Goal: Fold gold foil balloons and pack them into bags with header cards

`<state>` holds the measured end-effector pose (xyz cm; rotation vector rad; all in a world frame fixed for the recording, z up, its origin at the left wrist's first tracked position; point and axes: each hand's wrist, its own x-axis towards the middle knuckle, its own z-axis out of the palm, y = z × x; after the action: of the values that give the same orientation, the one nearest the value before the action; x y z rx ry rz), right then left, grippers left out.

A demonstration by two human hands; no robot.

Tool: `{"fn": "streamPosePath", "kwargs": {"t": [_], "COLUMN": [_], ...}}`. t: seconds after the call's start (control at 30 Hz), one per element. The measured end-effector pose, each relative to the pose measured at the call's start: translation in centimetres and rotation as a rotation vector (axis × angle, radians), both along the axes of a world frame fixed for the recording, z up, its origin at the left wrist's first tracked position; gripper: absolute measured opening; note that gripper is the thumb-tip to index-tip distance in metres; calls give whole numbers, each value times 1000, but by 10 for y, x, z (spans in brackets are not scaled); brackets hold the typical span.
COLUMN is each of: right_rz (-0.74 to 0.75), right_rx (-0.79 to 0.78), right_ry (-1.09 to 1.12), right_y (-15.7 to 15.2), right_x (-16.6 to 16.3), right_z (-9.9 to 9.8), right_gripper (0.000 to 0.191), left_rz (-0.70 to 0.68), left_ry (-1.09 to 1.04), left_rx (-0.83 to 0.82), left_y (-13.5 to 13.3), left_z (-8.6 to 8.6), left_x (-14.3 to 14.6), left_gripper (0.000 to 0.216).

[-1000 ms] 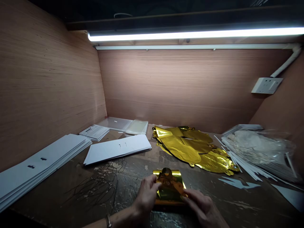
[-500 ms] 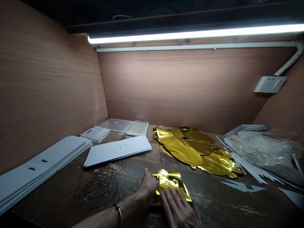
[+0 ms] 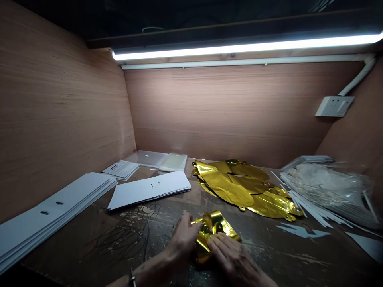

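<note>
Turning askew on the scuffed dark-brown tabletop [image 3: 263,243], the shiny gold foil piece [image 3: 223,225] is being worked low in the view, between the two hands. Half a second ago it was seen lying fairly square, with the right hand spread across its lower part; now its upper right portion has been swung to a slant, and the near edge has been drawn into an uneven, creased shape. Its left edge is being pinched by the thumb and fingers of the left hand [image 3: 183,235]. By the right hand [image 3: 233,255], the foil is being pressed from above, fingers laid close together; whether it is also gripped by the thumb cannot be told, as that is hidden. From this, the folding is judged to be midway, with the layers not yet settled flat. Beyond, the loose heap of flat gold foil shapes [image 3: 230,187] is left untouched, as is the neat stack of white rectangular cards [image 3: 149,189].
</note>
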<state>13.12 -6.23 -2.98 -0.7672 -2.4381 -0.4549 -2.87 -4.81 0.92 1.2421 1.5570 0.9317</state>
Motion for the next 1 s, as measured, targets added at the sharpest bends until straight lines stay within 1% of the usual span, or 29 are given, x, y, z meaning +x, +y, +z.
{"fn": "streamPosePath", "kwargs": {"t": [0.03,0.07,0.13,0.17,0.2,0.23,0.27,0.33,0.4,0.5,0.57,0.63,0.73,0.8,0.87,0.93,1.0], "right_rz": [23,42,78,99,118,131,142,141,113,72,65,65,11,-35,-119,-245,-382], "right_rx": [-35,-75,-157,-186,-216,-246,-269,-275,-202,-28,-17,-94,-187,-234,-333,-453,-563], "right_ry": [7,9,6,2,-2,-10,-24,-66,-141,-216,-174,-78,98,165,186,244,384], "right_y": [1,1,2,2,2,3,3,4,5,2,-2,-7,-12,-14,-15,-16,-15], "right_x": [1,2,4,6,8,10,13,19,26,31,29,24,19,21,25,28,28], "right_z": [1,3,7,10,14,17,21,26,29,27,21,14,4,0,-1,-1,-2], "right_gripper": [37,36,35,34,32,31,29,26,25,27,27,27,32,26,22,20,21], "left_rz": [-107,-253,-642,-850,-1026,-1146,-1209,-1224,-1184,-1115,-1082,-1062,-1052,-1063,-1084,-1087,-1023], "left_ry": [142,273,460,523,571,606,625,626,614,602,595,589,564,518,460,423,413], "left_rx": [159,327,596,675,716,730,727,703,682,657,635,616,592,555,489,408,350], "left_y": [0,2,6,9,11,13,14,14,10,4,1,0,2,6,11,16,20], "left_z": [7,14,25,28,28,27,25,18,13,9,7,5,4,4,3,-1,-7], "left_x": [-6,-12,-21,-25,-28,-29,-30,-29,-27,-24,-23,-22,-24,-27,-32,-37,-40], "left_gripper": [23,29,38,43,48,52,56,58,58,56,51,47,42,43,52,66,73]}}
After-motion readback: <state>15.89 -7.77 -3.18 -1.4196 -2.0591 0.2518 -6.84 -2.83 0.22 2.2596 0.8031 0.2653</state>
